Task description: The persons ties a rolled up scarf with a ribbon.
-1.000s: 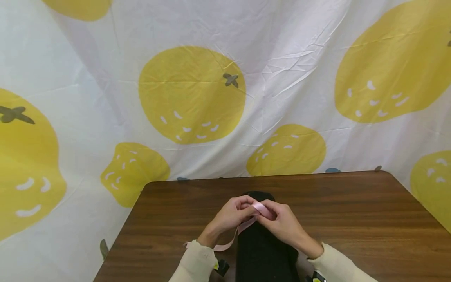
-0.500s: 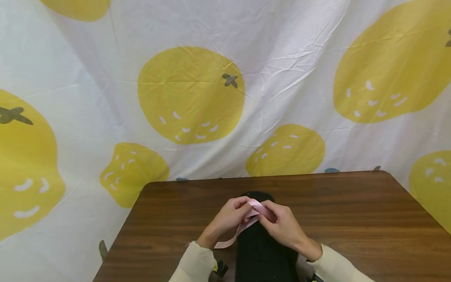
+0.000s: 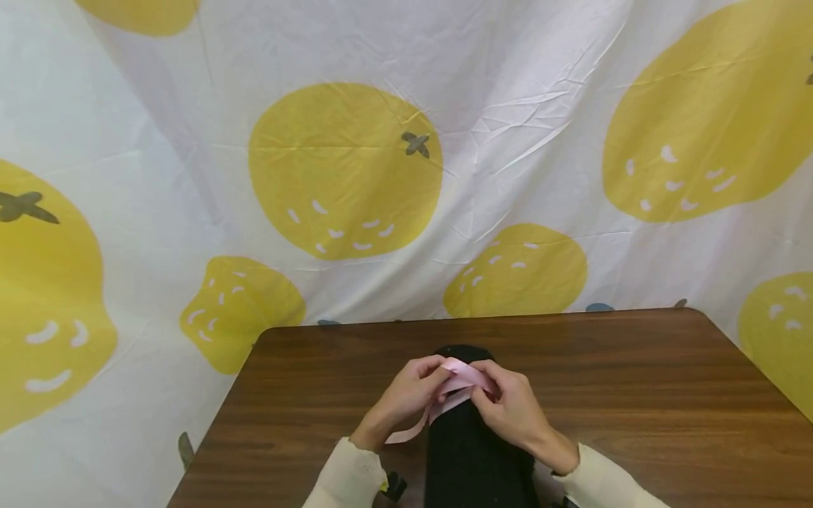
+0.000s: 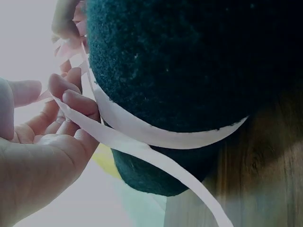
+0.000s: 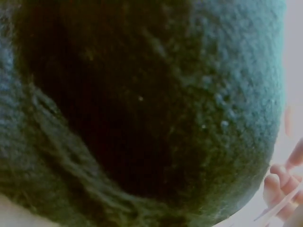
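A pink satin ribbon [image 3: 456, 384] passes round a long black fuzzy bundle [image 3: 479, 458] and spans the gap between both hands above its far end. My left hand [image 3: 411, 388] pinches the ribbon between thumb and fingers on the left. On the right, my right hand [image 3: 517, 413] pinches another part of it, its fingertips partly covering the strip. In the left wrist view, one band of ribbon [image 4: 175, 140] lies against the bundle while a loose tail [image 4: 180, 172] hangs from the left hand. The dark bundle [image 5: 213, 109] fills most of the right wrist view; its side looks knitted.
The bundle rests on a brown wood-grain table [image 3: 635, 395] with rounded far corners. Behind the table's far edge hangs a white cloth [image 3: 502, 141] printed with yellow fruit. Black wrist gear [image 3: 394, 487] sits beneath the left sleeve.
My hands have drawn slightly apart, and more ribbon shows between them, with two strips now visible. The loose tail at the left has pulled in toward the bundle, which stays in place.
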Demonstrator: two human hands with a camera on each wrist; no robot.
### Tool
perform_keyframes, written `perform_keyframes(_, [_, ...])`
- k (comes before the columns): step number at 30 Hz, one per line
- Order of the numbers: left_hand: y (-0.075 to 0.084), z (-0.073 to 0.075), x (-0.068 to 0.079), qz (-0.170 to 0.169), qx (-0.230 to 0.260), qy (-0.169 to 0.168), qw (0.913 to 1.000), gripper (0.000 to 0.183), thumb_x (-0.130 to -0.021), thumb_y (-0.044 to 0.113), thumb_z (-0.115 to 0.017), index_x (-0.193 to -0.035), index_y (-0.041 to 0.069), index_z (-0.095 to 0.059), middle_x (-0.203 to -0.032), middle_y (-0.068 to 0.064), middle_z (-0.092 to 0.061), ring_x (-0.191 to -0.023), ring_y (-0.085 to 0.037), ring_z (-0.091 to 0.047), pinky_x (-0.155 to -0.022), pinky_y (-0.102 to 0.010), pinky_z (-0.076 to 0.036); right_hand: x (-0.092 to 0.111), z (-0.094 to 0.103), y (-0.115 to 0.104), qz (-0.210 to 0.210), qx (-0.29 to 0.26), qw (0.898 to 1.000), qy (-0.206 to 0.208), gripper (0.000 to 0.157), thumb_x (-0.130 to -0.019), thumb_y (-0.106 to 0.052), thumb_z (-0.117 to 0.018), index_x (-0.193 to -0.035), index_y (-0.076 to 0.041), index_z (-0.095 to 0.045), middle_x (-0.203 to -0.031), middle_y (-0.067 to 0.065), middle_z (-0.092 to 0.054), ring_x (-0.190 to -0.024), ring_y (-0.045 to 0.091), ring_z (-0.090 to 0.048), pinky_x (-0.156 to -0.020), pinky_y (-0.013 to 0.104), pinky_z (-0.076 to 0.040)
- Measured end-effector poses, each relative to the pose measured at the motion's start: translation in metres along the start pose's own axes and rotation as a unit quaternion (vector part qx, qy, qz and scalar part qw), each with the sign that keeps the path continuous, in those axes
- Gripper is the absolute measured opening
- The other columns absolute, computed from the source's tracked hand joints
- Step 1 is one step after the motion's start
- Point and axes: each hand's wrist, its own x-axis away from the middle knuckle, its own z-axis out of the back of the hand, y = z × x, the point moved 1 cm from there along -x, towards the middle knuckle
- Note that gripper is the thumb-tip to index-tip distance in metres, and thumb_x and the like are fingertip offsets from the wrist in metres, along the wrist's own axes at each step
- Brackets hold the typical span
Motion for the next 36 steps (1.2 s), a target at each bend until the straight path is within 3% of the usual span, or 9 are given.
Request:
perform_keyframes(5, [-0.001, 0.002, 0.003, -0.005, 0.012, 0.004, 0.9999, 0.031, -0.101, 0.026, -0.057, -0.103, -0.004, -0.065, -0.07, 0.0, -0.053, -0.06, -0.01, -0.05, -0.053, -0.023, -0.042, 0.0, 0.0, 0.001, -0.021, 0.004, 1.0, -0.009, 0.028, -0.074, 0.009, -0.065, -0.092, -0.012, -0.068, -0.069, -0.011, -0.052, -0.059, 0.0, -0.044, -0.052, 0.014, -0.036])
perform_keyframes(9, [-0.001, 0.004, 0.006, 0.003, 0.028, -0.002, 0.9996, 0.033, -0.102, 0.026, -0.055, -0.105, -0.005, -0.064, -0.077, -0.003, -0.058, -0.065, -0.011, -0.056, -0.059, -0.023, -0.048, 0.001, 0.001, 0.002, -0.067, -0.008, 0.998, -0.018, 0.028, -0.075, 0.009, -0.065, -0.09, -0.015, -0.063, -0.067, -0.012, -0.05, -0.056, -0.001, -0.043, -0.049, 0.017, -0.035])
perform_keyframes(14, [-0.002, 0.006, 0.008, -0.006, -0.007, 0.011, 0.9999, 0.032, -0.104, 0.025, -0.052, -0.11, -0.002, -0.067, -0.091, -0.01, -0.07, -0.077, -0.012, -0.064, -0.069, -0.024, -0.053, 0.001, 0.002, 0.001, -0.117, -0.021, 0.993, -0.018, 0.027, -0.077, 0.01, -0.063, -0.089, -0.014, -0.057, -0.064, -0.013, -0.047, -0.053, -0.001, -0.04, -0.048, 0.02, -0.034])
perform_keyframes(19, [-0.003, 0.007, 0.008, -0.022, -0.028, 0.024, 0.9991, 0.03, -0.105, 0.02, -0.047, -0.114, -0.001, -0.067, -0.105, -0.017, -0.071, -0.088, -0.015, -0.067, -0.078, -0.03, -0.055, 0.0, 0.001, 0.0, -0.165, -0.058, 0.985, -0.011, 0.018, -0.085, 0.007, -0.061, -0.089, -0.01, -0.055, -0.061, -0.01, -0.051, -0.052, 0.001, -0.043, -0.048, 0.022, -0.037])
perform_keyframes(26, [-0.003, 0.006, 0.006, -0.04, 0.007, 0.038, 0.9985, 0.032, -0.107, 0.018, -0.042, -0.12, -0.002, -0.064, -0.105, -0.021, -0.071, -0.09, -0.02, -0.069, -0.081, -0.034, -0.057, -0.002, 0.002, -0.001, -0.245, -0.096, 0.965, -0.01, 0.006, -0.095, -0.002, -0.058, -0.093, -0.007, -0.054, -0.06, -0.003, -0.05, -0.047, 0.008, -0.047, -0.045, 0.026, -0.04])
perform_keyframes(30, [-0.004, 0.008, 0.006, -0.053, 0.024, 0.054, 0.9968, 0.033, -0.107, 0.014, -0.038, -0.119, -0.006, -0.062, -0.104, -0.025, -0.07, -0.088, -0.02, -0.068, -0.08, -0.036, -0.057, -0.001, 0.003, -0.001, -0.26, -0.116, 0.959, 0.0, 0.008, -0.095, 0.001, -0.056, -0.097, -0.007, -0.055, -0.062, 0.0, -0.052, -0.048, 0.009, -0.048, -0.047, 0.026, -0.041])
perform_keyframes(36, [-0.005, 0.011, 0.008, -0.074, 0.005, 0.1, 0.9923, 0.033, -0.106, 0.012, -0.039, -0.114, -0.008, -0.064, -0.098, -0.028, -0.068, -0.084, -0.022, -0.065, -0.072, -0.033, -0.055, -0.001, 0.003, 0.0, -0.27, -0.142, 0.952, 0.019, 0.018, -0.093, 0.005, -0.052, -0.102, -0.007, -0.061, -0.067, 0.007, -0.057, -0.051, 0.01, -0.049, -0.049, 0.024, -0.043])
